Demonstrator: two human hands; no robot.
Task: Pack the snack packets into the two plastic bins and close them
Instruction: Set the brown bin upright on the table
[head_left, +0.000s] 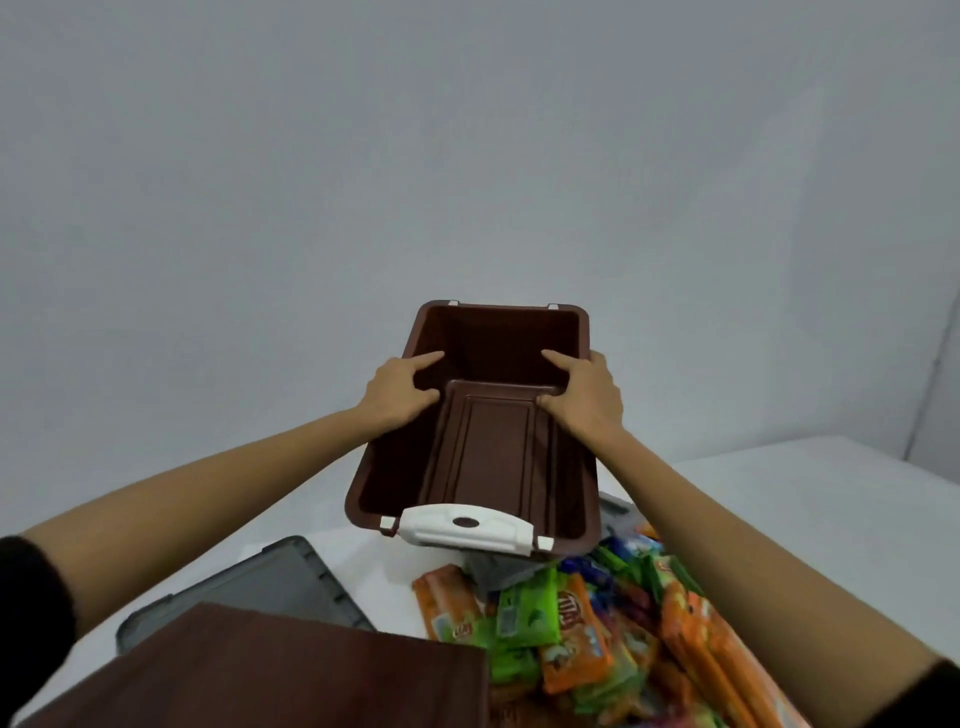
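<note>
An empty brown plastic bin (488, 457) with a white latch handle (467, 530) is held up above the table, tilted with its opening toward me. My left hand (400, 392) grips its left rim and my right hand (584, 397) grips its right rim, thumbs inside. Below it, at the lower right, lies a heap of snack packets (587, 634) in orange, green and blue wrappers. Under the bin, part of a grey bin (498, 571) shows among the packets.
A grey lid (260, 587) lies flat on the white table (779, 493) at the lower left. A brown lid (291, 675) sits nearest me, partly over the grey one. A plain pale wall stands behind the table.
</note>
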